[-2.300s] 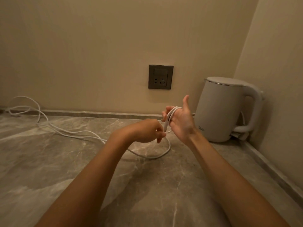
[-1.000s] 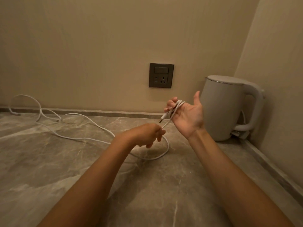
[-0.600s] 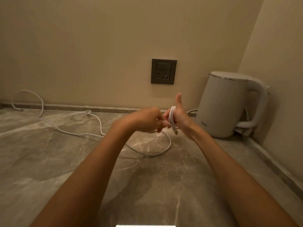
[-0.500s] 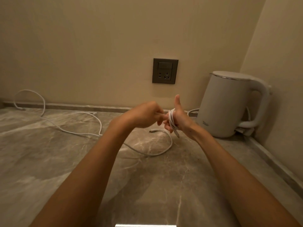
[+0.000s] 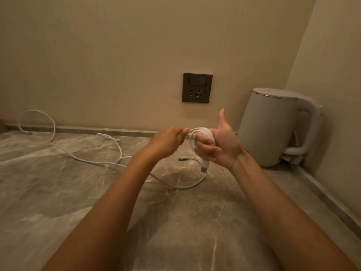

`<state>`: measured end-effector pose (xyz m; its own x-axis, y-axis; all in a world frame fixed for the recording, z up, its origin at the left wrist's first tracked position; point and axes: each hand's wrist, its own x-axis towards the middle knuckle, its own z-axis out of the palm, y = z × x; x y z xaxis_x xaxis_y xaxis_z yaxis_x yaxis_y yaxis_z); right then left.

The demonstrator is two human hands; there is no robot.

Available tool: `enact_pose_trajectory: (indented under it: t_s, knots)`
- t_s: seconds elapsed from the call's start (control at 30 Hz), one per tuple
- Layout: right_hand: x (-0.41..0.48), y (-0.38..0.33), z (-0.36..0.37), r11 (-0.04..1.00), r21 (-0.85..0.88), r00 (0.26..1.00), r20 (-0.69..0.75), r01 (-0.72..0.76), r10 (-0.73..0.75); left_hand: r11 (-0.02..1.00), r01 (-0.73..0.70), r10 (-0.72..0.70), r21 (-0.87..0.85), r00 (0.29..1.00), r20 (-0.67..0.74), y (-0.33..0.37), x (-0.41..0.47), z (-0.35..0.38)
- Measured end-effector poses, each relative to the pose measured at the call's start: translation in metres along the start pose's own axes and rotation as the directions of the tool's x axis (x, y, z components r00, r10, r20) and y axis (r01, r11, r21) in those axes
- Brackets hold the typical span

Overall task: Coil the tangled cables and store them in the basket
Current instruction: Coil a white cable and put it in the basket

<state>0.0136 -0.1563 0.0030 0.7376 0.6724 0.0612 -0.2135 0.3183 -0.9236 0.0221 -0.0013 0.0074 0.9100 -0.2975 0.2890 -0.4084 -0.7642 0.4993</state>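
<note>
A thin white cable [image 5: 203, 133] is wound in several loops round the curled fingers of my right hand [image 5: 218, 147], whose thumb points up. Its plug end [image 5: 204, 166] hangs below that hand. My left hand [image 5: 168, 141] pinches the cable just left of the loops. More white cable [image 5: 91, 161] trails loose across the marble counter [image 5: 58, 192] to the far left, with one end [image 5: 182, 159] lying under my hands. No basket is in view.
A white electric kettle [image 5: 273, 128] stands in the right corner beside the side wall. A dark wall socket [image 5: 197, 88] sits above the counter behind my hands. A raised stone lip runs along the back and right edges.
My left hand carried the cable round my right hand's fingers, adding loops. The loose cable on the counter has drawn in from the left. The view has shifted slightly left.
</note>
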Motion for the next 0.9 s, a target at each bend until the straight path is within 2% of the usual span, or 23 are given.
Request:
enact_pose_trajectory:
  t_s: [0.1, 0.27, 0.33, 0.4, 0.47, 0.57, 0.7, 0.9]
  knots:
    - [0.001, -0.001, 0.004, 0.978, 0.191, 0.996, -0.031, 0.086, -0.082, 0.992, 0.078, -0.065, -0.095, 0.989, 0.13, 0.001, -0.003, 0.009]
    - [0.003, -0.002, 0.004, 0.904, 0.376, 0.976, -0.151, 0.205, -0.159, 0.991, 0.12, -0.1, -0.052, 0.951, 0.292, 0.01, -0.004, 0.018]
    - [0.003, -0.001, 0.003, 0.859, 0.432, 0.956, -0.217, 0.274, -0.196, 0.988, 0.15, -0.129, -0.024, 0.913, 0.386, 0.011, -0.005, 0.022]
    - [0.003, -0.002, 0.001, 0.816, 0.453, 0.924, -0.296, 0.358, -0.241, 0.984, 0.18, -0.147, -0.014, 0.843, 0.517, 0.011, -0.008, 0.023]
    - [0.003, -0.005, -0.003, 0.809, 0.396, 0.877, -0.39, 0.435, -0.281, 0.987, 0.159, -0.15, 0.039, 0.782, 0.605, 0.012, -0.009, 0.024]
    - [0.002, -0.005, -0.005, 0.859, 0.246, 0.835, -0.459, 0.449, -0.304, 0.993, 0.088, -0.119, 0.08, 0.763, 0.635, 0.017, -0.009, 0.022]
    - [0.006, 0.003, -0.01, 0.958, -0.12, 0.825, -0.487, 0.261, -0.286, 0.993, 0.008, -0.08, 0.115, 0.763, 0.641, 0.026, -0.009, 0.013]
    - [0.01, 0.007, -0.008, 0.922, -0.387, 0.894, -0.415, -0.002, -0.172, 0.995, -0.043, -0.017, 0.087, 0.806, 0.592, 0.018, -0.009, -0.011]
